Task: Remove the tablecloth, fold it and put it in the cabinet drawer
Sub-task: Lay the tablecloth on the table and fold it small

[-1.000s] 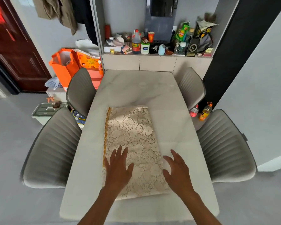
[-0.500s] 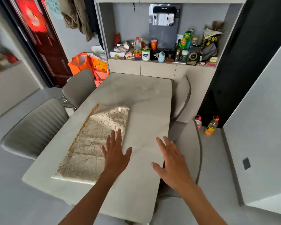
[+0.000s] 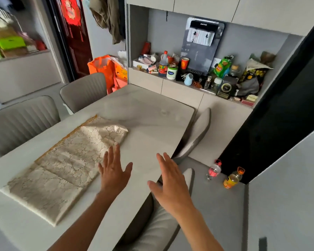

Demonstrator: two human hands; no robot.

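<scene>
A cream lace tablecloth (image 3: 65, 160), folded into a long strip with an orange edge, lies flat on the pale marble table (image 3: 149, 124). My left hand (image 3: 114, 171) hovers with straight, spread fingers just beyond the cloth's right edge, holding nothing. My right hand (image 3: 169, 183) is open too, fingers spread, over the table's right edge and the chair below it. The cabinet (image 3: 181, 91) with closed drawer fronts stands against the wall behind the table's far end.
Grey padded chairs stand on the left (image 3: 22, 122) and right (image 3: 196, 134) of the table. Two bottles (image 3: 232, 178) sit on the floor at the right. The cabinet shelf is crowded with bottles, cups and bags. Orange bags (image 3: 105, 69) lean near a red door.
The view has swung right and round the table corner. Both hands have come off the folded cloth and now hover open to its right.
</scene>
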